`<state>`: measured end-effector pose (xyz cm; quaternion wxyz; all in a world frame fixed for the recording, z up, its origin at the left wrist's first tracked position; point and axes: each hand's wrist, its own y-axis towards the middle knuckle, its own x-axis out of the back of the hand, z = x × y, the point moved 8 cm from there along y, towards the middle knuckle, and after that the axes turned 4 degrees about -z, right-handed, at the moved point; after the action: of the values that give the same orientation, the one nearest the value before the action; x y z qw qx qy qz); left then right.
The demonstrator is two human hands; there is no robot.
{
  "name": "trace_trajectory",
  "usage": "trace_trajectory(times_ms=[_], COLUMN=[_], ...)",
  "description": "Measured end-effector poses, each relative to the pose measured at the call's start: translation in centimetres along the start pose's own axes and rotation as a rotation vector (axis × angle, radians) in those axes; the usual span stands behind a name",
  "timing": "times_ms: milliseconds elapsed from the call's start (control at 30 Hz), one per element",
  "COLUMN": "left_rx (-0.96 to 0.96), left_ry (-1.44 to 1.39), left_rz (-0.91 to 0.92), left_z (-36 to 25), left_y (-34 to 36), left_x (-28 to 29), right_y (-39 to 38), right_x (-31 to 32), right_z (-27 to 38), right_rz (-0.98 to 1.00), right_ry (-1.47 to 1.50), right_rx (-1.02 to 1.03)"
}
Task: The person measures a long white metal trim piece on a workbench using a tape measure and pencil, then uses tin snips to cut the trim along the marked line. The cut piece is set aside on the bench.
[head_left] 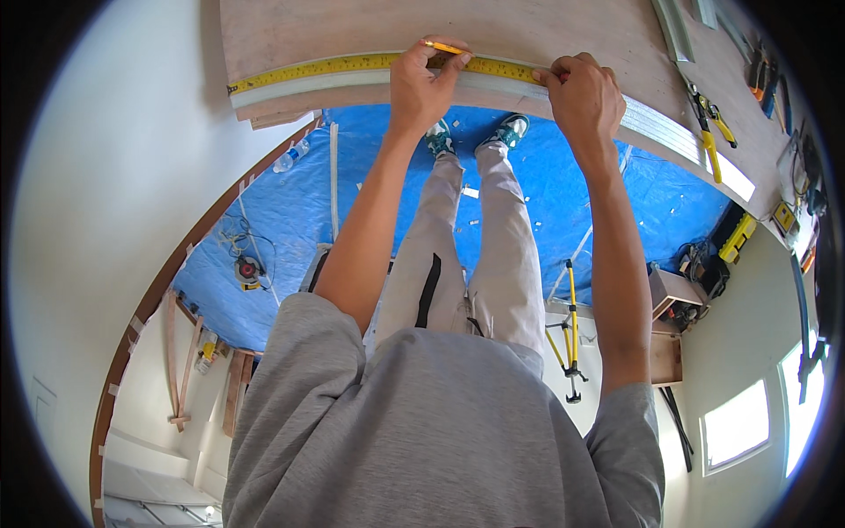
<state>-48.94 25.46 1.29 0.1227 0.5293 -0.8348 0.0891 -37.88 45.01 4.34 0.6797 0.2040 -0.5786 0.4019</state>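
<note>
A yellow tape measure (330, 65) lies stretched along the near edge of a wooden board, over a pale metal strip (673, 134). My left hand (424, 88) is closed around a yellow pencil (447, 47), its fingers resting at the tape. Further right, my right hand (585, 92) pinches the tape measure between thumb and fingers. A small red bit shows by those fingertips; the tape's case is hidden. The tape's left end meets the left edge of the board (528, 26).
Yellow-handled snips (709, 132) and other pliers (759, 70) lie on the board's right side, near a metal channel (673, 31). Blue sheeting (299, 207) covers the floor, with a circular saw (249, 271), a water bottle (292, 157) and a yellow tripod (572, 326) below.
</note>
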Motion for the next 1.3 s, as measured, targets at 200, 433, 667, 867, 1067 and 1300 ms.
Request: trace_trajectory(times_ms=[200,433,667,867,1067,1300], left_rx=[-0.027,-0.060,-0.056,-0.047,-0.032,-0.065], left_ry=[0.015,0.023,0.025,0.040,0.030,0.071], left_rz=[-0.010,-0.009,-0.021,-0.005,-0.012,0.018], left_z=[-0.17,0.09,0.00,0.04,-0.07,-0.17], left_y=[0.05,0.11,0.13,0.18,0.15,0.27], left_x=[0.02,-0.10,-0.17,-0.27,-0.14,-0.19], right_y=[-0.05,-0.04,0.01,0.00,0.03,-0.10], right_x=[0.13,-0.07,-0.05,-0.14,-0.09,-0.11], right_z=[0.14,0.00,-0.02,-0.06,-0.03,-0.13], right_rz=[-0.005,-0.012,-0.027,-0.028,-0.036,-0.071], right_ry=[-0.006,-0.001,0.006,0.010,0.001,0.011], right_rx=[0.002,0.006,0.016,0.008,0.025,0.040])
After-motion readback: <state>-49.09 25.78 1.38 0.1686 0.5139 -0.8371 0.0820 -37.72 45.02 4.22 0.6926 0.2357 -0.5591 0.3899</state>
